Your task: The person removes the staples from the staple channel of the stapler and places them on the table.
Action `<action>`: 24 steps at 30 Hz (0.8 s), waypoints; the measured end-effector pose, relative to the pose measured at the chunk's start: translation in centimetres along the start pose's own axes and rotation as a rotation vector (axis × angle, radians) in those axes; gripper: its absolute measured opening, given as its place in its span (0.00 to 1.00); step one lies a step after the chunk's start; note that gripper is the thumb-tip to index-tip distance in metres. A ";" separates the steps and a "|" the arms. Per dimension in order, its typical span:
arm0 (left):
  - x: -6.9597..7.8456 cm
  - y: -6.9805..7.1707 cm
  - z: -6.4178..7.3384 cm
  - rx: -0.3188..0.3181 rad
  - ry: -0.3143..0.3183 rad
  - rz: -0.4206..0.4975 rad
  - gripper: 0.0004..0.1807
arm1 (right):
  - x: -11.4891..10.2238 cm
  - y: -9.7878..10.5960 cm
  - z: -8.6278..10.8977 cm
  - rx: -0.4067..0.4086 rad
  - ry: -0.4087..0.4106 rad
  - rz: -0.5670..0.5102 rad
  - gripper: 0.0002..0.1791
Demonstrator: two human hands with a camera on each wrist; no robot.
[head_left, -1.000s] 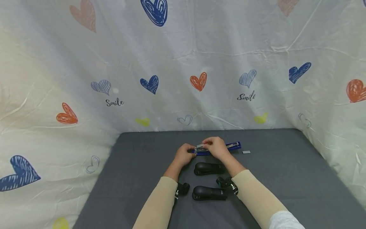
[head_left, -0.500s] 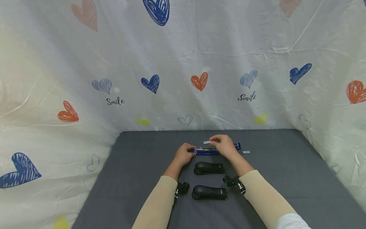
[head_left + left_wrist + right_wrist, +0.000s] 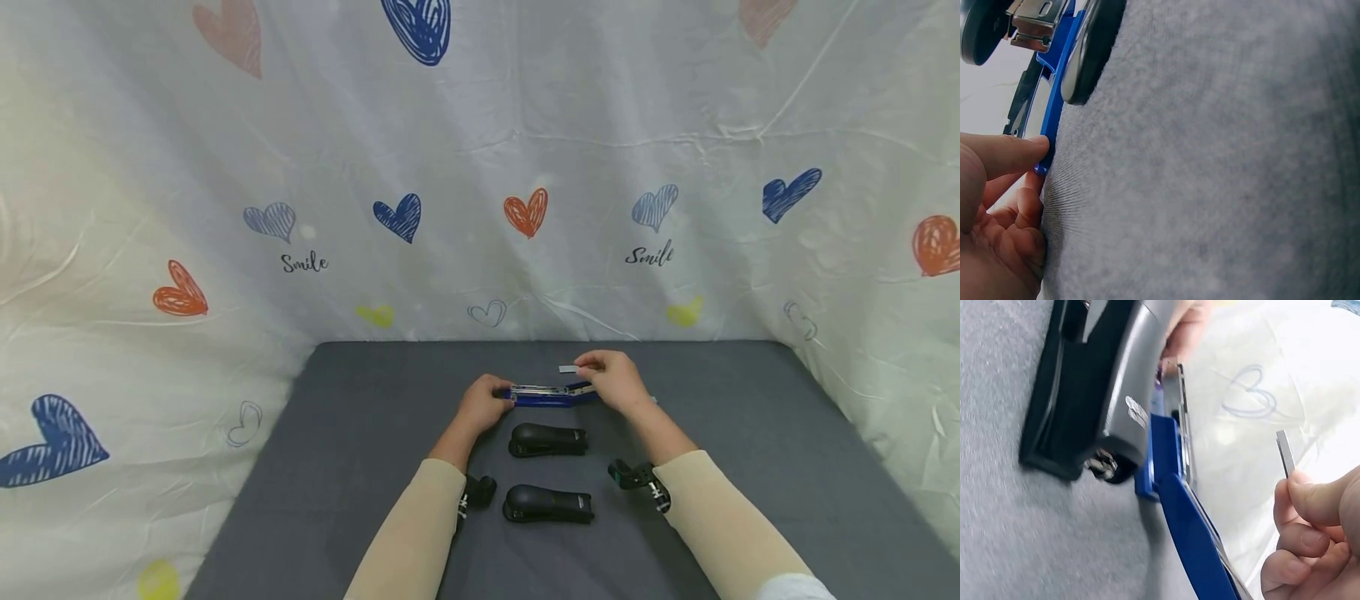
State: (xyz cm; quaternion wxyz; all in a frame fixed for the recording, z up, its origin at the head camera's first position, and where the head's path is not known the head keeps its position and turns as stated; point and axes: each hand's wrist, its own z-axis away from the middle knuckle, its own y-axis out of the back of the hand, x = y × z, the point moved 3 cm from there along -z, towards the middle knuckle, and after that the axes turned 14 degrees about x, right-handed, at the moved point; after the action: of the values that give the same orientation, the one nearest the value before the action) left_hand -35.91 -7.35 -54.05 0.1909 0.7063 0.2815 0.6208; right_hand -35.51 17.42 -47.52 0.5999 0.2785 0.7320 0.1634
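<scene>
Blue long-bodied stapler with bright metal inner parts (image 3: 543, 401), folded out at its middle, lies on the dark grey cloth-covered table (image 3: 375, 467), about 5 o'clock from the centre of the head view. Your left hand (image 3: 482, 402) is clamped on its 9 o'clock end, thumb against the blue side. Your right hand (image 3: 617, 382), toward 3 o'clock, pinches a small flat silver staple strip (image 3: 567, 369) between thumb and finger.

Progress, as judged: unfolding done; strip in your grip. Strip is apart from the stapler, at its 1 o'clock. Left to do: settle the strip, fold the stapler closed. Cannot tell whether staples sit inside.

Orientation: long axis near 9-to-3 o'clock. Past the bend, the raised blue section (image 3: 1191, 531) angles slightly above 3 o'clock, its tip hidden by your right hand in the head view.

At 6 o'clock: a black rounded stapler (image 3: 549, 440), then a matching black one (image 3: 548, 504), both roughly parallel.
</scene>
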 end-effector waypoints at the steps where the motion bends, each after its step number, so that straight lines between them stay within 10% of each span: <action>1: 0.0 0.0 0.0 0.001 0.001 0.001 0.14 | 0.1 0.3 0.0 -0.002 -0.004 0.004 0.11; 24: 0.0 0.0 0.3 0.010 -0.007 0.003 0.14 | 3.2 5.5 1.0 -0.022 -0.081 0.010 0.15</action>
State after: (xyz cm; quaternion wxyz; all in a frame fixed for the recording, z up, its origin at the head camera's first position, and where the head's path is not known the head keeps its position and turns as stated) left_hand -35.65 -7.28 -54.08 0.1875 0.7097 0.2828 0.6173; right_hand -33.75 23.60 -47.08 0.6311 0.2819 0.7040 0.1631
